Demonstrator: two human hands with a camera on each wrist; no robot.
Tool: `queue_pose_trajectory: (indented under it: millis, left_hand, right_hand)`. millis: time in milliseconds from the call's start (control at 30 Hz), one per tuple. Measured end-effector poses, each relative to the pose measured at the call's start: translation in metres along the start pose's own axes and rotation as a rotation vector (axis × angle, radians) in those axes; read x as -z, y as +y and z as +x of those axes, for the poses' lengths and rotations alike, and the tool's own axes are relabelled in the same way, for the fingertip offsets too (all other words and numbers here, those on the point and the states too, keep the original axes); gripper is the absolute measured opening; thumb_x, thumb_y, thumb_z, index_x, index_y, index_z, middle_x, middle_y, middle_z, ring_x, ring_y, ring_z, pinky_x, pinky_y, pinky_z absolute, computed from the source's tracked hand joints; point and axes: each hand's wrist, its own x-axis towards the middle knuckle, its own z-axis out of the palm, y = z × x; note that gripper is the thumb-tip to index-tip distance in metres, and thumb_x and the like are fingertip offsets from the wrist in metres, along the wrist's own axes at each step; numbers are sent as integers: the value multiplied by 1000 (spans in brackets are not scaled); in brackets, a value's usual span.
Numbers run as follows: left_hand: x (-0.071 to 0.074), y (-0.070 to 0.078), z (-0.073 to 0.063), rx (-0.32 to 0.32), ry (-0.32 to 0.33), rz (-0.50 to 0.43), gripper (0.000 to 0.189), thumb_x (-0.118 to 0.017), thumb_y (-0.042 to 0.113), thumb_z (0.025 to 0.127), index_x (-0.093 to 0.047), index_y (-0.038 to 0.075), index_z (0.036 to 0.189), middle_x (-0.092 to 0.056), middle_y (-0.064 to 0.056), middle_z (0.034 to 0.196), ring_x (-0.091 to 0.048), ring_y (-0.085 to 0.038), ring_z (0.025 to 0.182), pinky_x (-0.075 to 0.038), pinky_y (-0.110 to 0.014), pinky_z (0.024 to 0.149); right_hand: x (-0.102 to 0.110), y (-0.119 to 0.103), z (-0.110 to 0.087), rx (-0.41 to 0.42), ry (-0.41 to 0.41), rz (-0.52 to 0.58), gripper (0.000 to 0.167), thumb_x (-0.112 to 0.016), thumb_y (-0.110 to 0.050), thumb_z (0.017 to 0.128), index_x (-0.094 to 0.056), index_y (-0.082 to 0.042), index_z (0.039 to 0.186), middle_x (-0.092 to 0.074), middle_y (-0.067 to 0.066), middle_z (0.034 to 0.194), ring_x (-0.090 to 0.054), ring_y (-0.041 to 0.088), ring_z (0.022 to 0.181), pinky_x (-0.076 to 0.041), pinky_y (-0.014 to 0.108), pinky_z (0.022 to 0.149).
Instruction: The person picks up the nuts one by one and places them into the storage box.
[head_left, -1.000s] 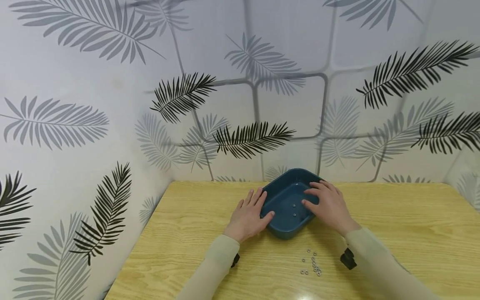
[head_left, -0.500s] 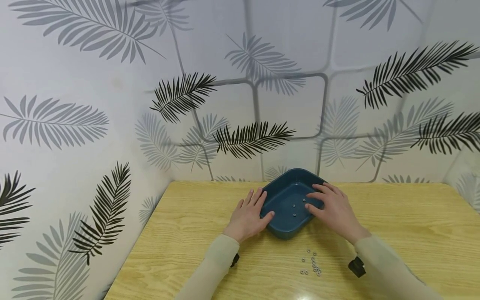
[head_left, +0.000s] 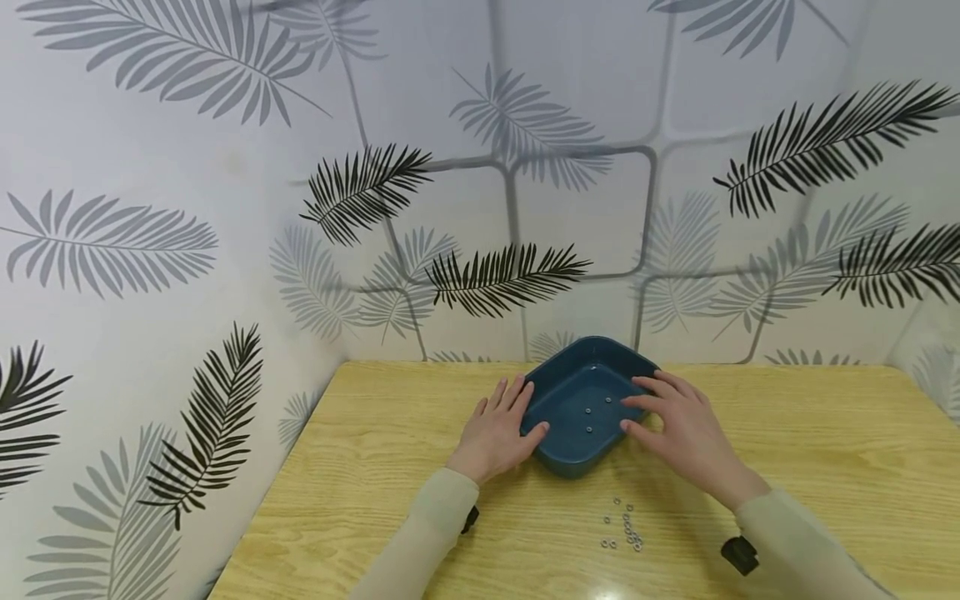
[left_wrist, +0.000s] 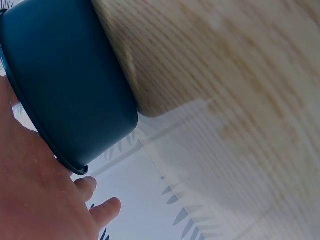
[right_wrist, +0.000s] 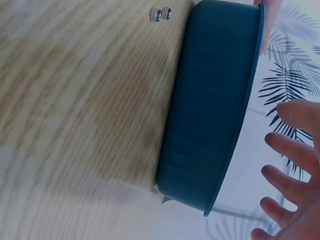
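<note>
A dark blue rectangular tray (head_left: 558, 417) with raised walls stands on the table, three small metal nuts (head_left: 588, 411) lying on its floor. My left hand (head_left: 495, 429) rests at the tray's left rim, its fingers extended and its thumb near the front. In the left wrist view, the hand (left_wrist: 40, 190) lies along the rim. Over the right rim hovers my right hand (head_left: 686, 433), fingers spread and holding nothing; the right wrist view shows these fingers (right_wrist: 290, 150) apart from the tray's wall (right_wrist: 210, 105). Several more metal nuts (head_left: 628, 529) lie loose on the table in front.
The light wood table (head_left: 375, 450) runs back to a wall (head_left: 465, 208) printed with leaves, close behind the tray. Two nuts (right_wrist: 160, 14) show beside the tray in the right wrist view. A small black device (head_left: 740, 554) hangs under my right wrist.
My right hand has drawn back to the right, from inside the tray to its right rim. A third nut has come into sight on the tray floor. The left hand stays still.
</note>
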Motion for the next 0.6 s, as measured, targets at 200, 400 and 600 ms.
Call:
queue_pose_trajectory:
  millis: [200, 400, 600]
  left_hand:
    - [1, 0, 1, 4, -7, 1, 72, -36, 58, 101, -17, 20, 160, -10, -1, 165, -4, -23, 150, -16, -50, 117]
    - [1, 0, 0, 2, -9, -4, 72, -35, 59, 101, -16, 20, 160, -9, -1, 165, -3, -22, 150, -15, -50, 117]
    - [0, -1, 0, -3, -6, -6, 73, -34, 59, 101, -16, 20, 160, -10, -2, 165, -3, -22, 150, -15, -50, 117]
  right_hand:
    - [6, -3, -6, 28, 20, 8, 31, -76, -27, 87, -74, -9, 112, -56, 18, 134, -38, 44, 131, -27, 67, 101]
    - [10, -7, -12, 51, 52, 34, 29, -77, -26, 86, -75, -12, 111, -58, 15, 133, -39, 42, 131, -28, 66, 101]
    - [13, -10, -20, 85, 84, 47, 24, -79, -22, 83, -76, -13, 106, -61, 13, 130, -41, 40, 129, -29, 65, 100]
